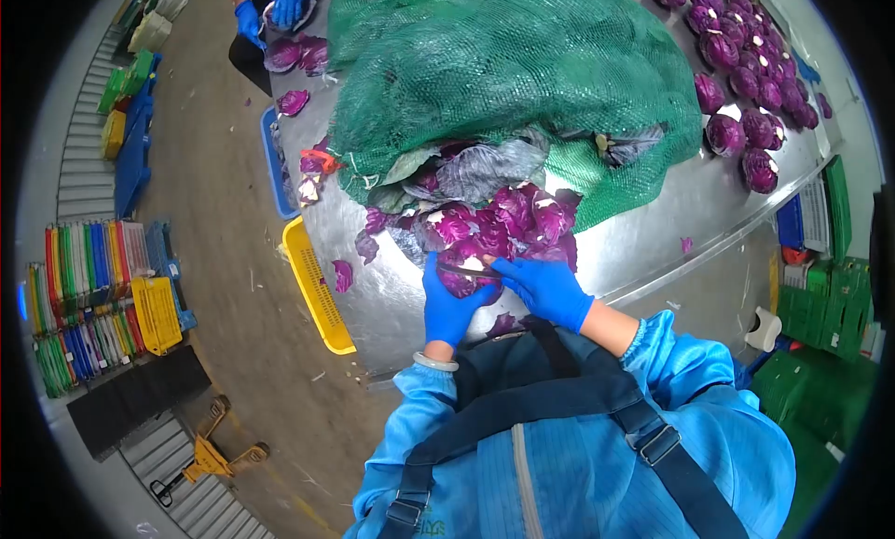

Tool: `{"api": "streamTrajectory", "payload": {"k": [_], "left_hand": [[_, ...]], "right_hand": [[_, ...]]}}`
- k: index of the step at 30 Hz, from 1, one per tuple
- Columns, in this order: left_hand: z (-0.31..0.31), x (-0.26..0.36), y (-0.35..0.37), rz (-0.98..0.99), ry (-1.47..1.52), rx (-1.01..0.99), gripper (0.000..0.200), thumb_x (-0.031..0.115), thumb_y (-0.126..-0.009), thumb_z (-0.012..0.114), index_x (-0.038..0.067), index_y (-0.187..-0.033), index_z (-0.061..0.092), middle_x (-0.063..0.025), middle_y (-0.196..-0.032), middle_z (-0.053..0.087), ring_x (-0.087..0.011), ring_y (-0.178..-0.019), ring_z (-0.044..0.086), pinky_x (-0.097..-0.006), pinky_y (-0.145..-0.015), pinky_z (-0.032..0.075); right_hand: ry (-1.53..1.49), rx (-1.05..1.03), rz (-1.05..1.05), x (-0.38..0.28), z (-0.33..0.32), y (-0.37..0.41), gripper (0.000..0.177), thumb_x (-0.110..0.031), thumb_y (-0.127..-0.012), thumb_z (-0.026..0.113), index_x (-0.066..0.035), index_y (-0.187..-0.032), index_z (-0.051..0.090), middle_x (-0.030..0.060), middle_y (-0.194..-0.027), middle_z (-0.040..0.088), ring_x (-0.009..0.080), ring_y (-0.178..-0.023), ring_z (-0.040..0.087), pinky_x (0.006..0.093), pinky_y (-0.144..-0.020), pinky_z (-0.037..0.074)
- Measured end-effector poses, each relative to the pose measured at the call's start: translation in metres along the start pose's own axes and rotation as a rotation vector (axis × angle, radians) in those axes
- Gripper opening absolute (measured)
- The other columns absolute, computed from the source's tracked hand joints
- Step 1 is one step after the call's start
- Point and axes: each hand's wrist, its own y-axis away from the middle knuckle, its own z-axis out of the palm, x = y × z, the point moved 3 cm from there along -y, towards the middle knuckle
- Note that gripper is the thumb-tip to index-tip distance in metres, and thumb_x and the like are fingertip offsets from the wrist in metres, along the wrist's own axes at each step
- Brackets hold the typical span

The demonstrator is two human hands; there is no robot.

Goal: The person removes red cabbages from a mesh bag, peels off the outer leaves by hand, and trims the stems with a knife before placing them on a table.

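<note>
My left hand, in a blue glove, cups a purple cabbage head from below at the near edge of the steel table. My right hand, also gloved in blue, holds a thin dark blade across the top of that cabbage. Just beyond lies a pile of purple cabbages and loose leaves spilling from a big green net sack.
A row of trimmed purple cabbages lies at the table's far right. Another person's blue-gloved hands work at the far end. Yellow and blue crates hang at the table's left side; stacked crates and a pallet jack stand on the floor.
</note>
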Motion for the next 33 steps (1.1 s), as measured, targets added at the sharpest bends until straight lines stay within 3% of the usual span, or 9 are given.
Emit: {"api": "streamTrajectory", "payload": {"k": [5,12,14,19,20,23,28,32,33], "left_hand": [[-0.001,0.003,-0.007,-0.001,-0.210,0.055,0.111,0.028,-0.061,0.090,-0.001,-0.144,0.023,-0.0198,-0.135,0.043,-0.0322,-0.124,0.047,-0.0386,-0.102,0.043],[0.006,0.004,-0.014,-0.069,-0.017,0.067,0.103,0.023,-0.064,0.087,0.001,-0.143,0.026,-0.0216,-0.136,0.042,-0.0312,-0.124,0.047,-0.0397,-0.103,0.042],[0.006,0.018,-0.015,-0.031,-0.114,0.125,0.096,0.017,-0.064,0.085,-0.001,-0.141,0.030,-0.0206,-0.132,0.046,-0.0302,-0.119,0.051,-0.0387,-0.101,0.044],[0.024,0.014,0.009,0.157,-0.331,0.205,0.109,0.035,-0.054,0.090,0.000,-0.139,0.032,-0.0228,-0.131,0.040,-0.0380,-0.120,0.044,-0.0465,-0.102,0.039],[0.021,0.011,0.013,0.095,-0.266,0.171,0.108,0.023,-0.057,0.090,0.001,-0.141,0.025,-0.0200,-0.133,0.038,-0.0342,-0.125,0.042,-0.0427,-0.107,0.037],[0.005,-0.015,0.013,0.130,-0.068,0.109,0.110,0.022,-0.057,0.091,0.002,-0.143,0.023,-0.0190,-0.138,0.036,-0.0323,-0.129,0.041,-0.0413,-0.108,0.037],[-0.007,-0.006,0.036,0.258,-0.152,0.028,0.109,0.027,-0.059,0.091,0.001,-0.141,0.025,-0.0189,-0.136,0.037,-0.0316,-0.128,0.042,-0.0403,-0.106,0.038],[-0.026,-0.016,0.034,0.286,-0.294,0.153,0.086,0.027,-0.068,0.086,-0.001,-0.134,0.038,-0.0211,-0.143,0.032,-0.0316,-0.128,0.042,-0.0411,-0.106,0.038],[-0.028,-0.007,0.034,0.304,-0.311,0.231,0.068,0.020,-0.075,0.081,-0.001,-0.129,0.046,-0.0161,-0.137,0.045,-0.0271,-0.118,0.053,-0.0375,-0.098,0.045]], "right_hand": [[0.223,-0.049,-0.029,0.010,0.011,-0.009,0.055,-0.021,-0.090,0.055,-0.028,-0.143,0.042,0.0088,-0.078,0.058,0.0273,-0.065,0.062,0.0413,-0.051,0.048],[0.345,0.030,-0.029,0.003,0.017,-0.038,0.053,-0.015,-0.085,0.055,-0.023,-0.136,0.049,0.0085,-0.081,0.058,0.0267,-0.063,0.063,0.0414,-0.049,0.049],[0.293,0.030,0.042,0.004,0.020,-0.040,0.048,-0.016,-0.086,0.054,-0.020,-0.133,0.052,0.0100,-0.083,0.061,0.0288,-0.067,0.065,0.0444,-0.051,0.049],[0.087,0.064,0.361,0.045,0.022,-0.077,0.040,-0.025,-0.089,0.055,-0.009,-0.125,0.056,0.0183,-0.096,0.068,0.0373,-0.084,0.066,0.0512,-0.065,0.051],[0.017,0.082,0.338,0.044,0.018,-0.081,0.041,-0.028,-0.088,0.057,-0.009,-0.124,0.056,0.0189,-0.096,0.068,0.0379,-0.084,0.066,0.0508,-0.068,0.051],[-0.152,0.087,0.375,0.039,0.011,-0.068,0.051,-0.042,-0.080,0.067,-0.011,-0.120,0.058,0.0216,-0.096,0.067,0.0405,-0.087,0.065,0.0493,-0.076,0.051],[-0.070,0.147,0.331,0.078,0.018,-0.064,0.044,-0.033,-0.081,0.068,-0.015,-0.119,0.059,0.0186,-0.087,0.068,0.0399,-0.083,0.065,0.0488,-0.071,0.052],[-0.118,0.215,0.274,0.025,-0.008,-0.052,0.045,-0.035,-0.082,0.069,-0.011,-0.119,0.060,0.0199,-0.104,0.065,0.0375,-0.089,0.065,0.0450,-0.073,0.052],[-0.122,0.249,0.217,0.012,-0.010,-0.044,0.047,-0.036,-0.082,0.069,-0.010,-0.120,0.059,0.0198,-0.107,0.064,0.0367,-0.091,0.065,0.0440,-0.074,0.052]]}}
